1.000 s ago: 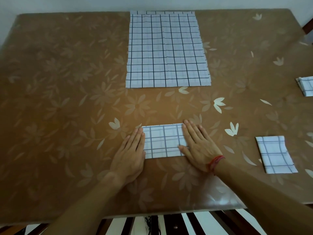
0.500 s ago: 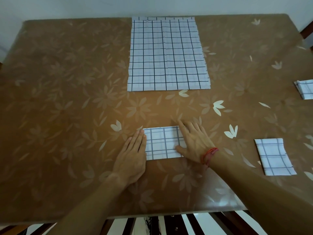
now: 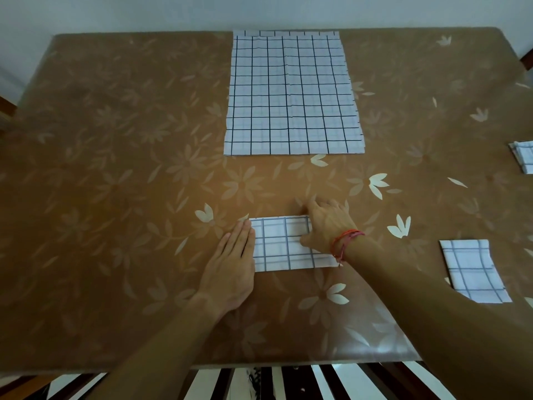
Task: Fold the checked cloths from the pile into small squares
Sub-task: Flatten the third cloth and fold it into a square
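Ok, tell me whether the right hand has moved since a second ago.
Yes. The right hand has slid away from the person, toward the far edge of the folded strip, baring its near right corner.

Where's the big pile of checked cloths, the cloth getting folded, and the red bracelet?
pile of checked cloths (image 3: 292, 93): head view, middle of the top cloth.
cloth getting folded (image 3: 281, 245): head view, its uncovered middle.
red bracelet (image 3: 347, 236): head view, middle of its strands.
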The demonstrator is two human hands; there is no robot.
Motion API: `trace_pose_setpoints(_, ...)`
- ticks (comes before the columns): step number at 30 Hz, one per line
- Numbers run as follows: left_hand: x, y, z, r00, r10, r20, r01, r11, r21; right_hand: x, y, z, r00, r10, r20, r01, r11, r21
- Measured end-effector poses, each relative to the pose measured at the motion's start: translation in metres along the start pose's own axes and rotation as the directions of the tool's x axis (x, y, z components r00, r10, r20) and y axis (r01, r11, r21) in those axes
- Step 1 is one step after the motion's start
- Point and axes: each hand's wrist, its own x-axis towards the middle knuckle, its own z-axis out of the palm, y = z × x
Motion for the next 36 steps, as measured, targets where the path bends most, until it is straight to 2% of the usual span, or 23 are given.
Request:
trace_pose_setpoints(5, 0.001, 0.000, 0.001, 1.000, 0.000, 0.005, 0.000, 0.999, -0.035, 0.005, -0.001, 0.002, 0.998, 0.040, 0.038, -0.039, 0.999, -0.033)
trace_pose_setpoints(8, 0.000, 0.000, 0.000, 1.000, -0.004, 0.013, 0.004, 0.999, -0.053, 0.003, -0.002, -0.002, 1.000, 0.012, 0.024, -0.012, 1.000, 0.002)
trace_pose_setpoints(13, 0.001, 0.002, -0.005, 1.000, -0.028, -0.004, 0.028, 0.998, -0.062, -0.002, 0.001, -0.005, 0.997, 0.071, -0.006, -0.066, 0.955, 0.289)
trace_pose_setpoints(19, 0.003, 0.008, -0.014, 0.995, -0.076, -0.063, 0.066, 0.988, -0.140, -0.023, 0.007, -0.003, 0.979, 0.189, -0.077, -0.130, 0.868, 0.480)
trace_pose_setpoints(21, 0.001, 0.012, -0.018, 0.994, -0.045, -0.099, 0.029, 0.987, -0.158, -0.034, 0.009, -0.004, 0.959, 0.281, -0.037, -0.208, 0.788, 0.580)
trace_pose_setpoints(22, 0.000, 0.014, -0.019, 0.993, -0.025, -0.112, 0.005, 0.985, -0.175, -0.038, 0.009, -0.003, 0.943, 0.332, 0.011, -0.255, 0.703, 0.664)
trace_pose_setpoints(25, -0.007, 0.024, -0.018, 0.991, 0.036, -0.131, -0.065, 0.972, -0.224, -0.054, 0.004, 0.000, 0.878, 0.418, 0.235, -0.392, 0.343, 0.853)
trace_pose_setpoints(28, -0.012, 0.034, -0.014, 0.984, 0.101, -0.148, -0.135, 0.961, -0.240, -0.068, -0.002, 0.011, 0.820, 0.428, 0.379, -0.473, 0.135, 0.871)
trace_pose_setpoints(32, -0.017, 0.039, -0.008, 0.976, 0.132, -0.172, -0.173, 0.951, -0.254, -0.078, -0.006, 0.023, 0.780, 0.398, 0.483, -0.522, -0.013, 0.853)
trace_pose_setpoints(34, -0.020, 0.039, -0.008, 0.974, 0.131, -0.187, -0.179, 0.946, -0.269, -0.083, -0.006, 0.025, 0.795, 0.357, 0.490, -0.512, -0.037, 0.858)
trace_pose_setpoints(36, -0.023, 0.039, -0.007, 0.967, 0.129, -0.221, -0.187, 0.946, -0.266, -0.090, -0.005, 0.025, 0.815, 0.333, 0.474, -0.499, -0.012, 0.866)
